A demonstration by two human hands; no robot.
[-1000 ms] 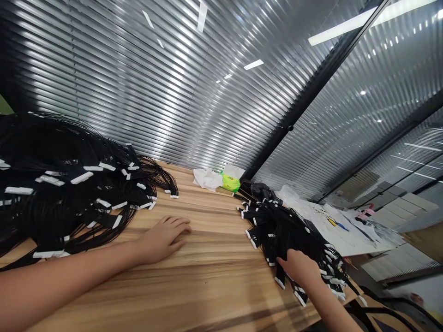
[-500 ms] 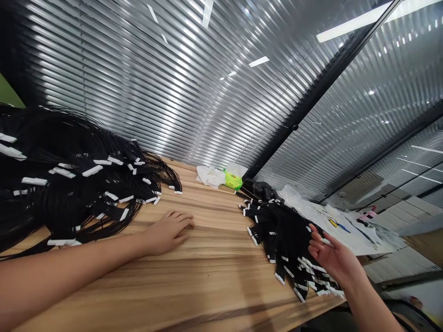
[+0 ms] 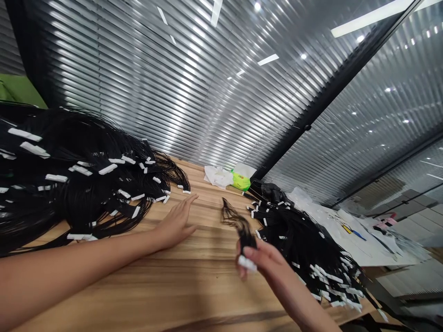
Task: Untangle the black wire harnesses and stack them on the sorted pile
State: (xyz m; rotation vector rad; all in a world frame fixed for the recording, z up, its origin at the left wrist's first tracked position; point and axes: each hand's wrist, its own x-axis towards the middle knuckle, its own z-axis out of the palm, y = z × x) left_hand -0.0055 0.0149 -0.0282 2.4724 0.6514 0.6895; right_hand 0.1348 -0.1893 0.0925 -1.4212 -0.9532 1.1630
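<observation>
A short bundle of black wires with a white connector at its near end is pinched between the thumb and fingers of my right hand, over the wooden table. Its loose far end is blurred and points away from me. My left hand has its fingers stretched out and holds nothing, just right of a large heap of black wire harnesses with white connectors. Beyond my right hand lies a second pile of black wire harnesses, also with white connectors.
A green packet and white tissue sit at the table's back edge. Clear plastic bags and tools with yellow and blue handles lie on a white surface at the right. A ribbed metallic wall rises behind.
My right hand has moved left from the right pile to the middle of the table, carrying the wire bundle. My left hand has lifted and stretched its fingers. The view has shifted slightly.
</observation>
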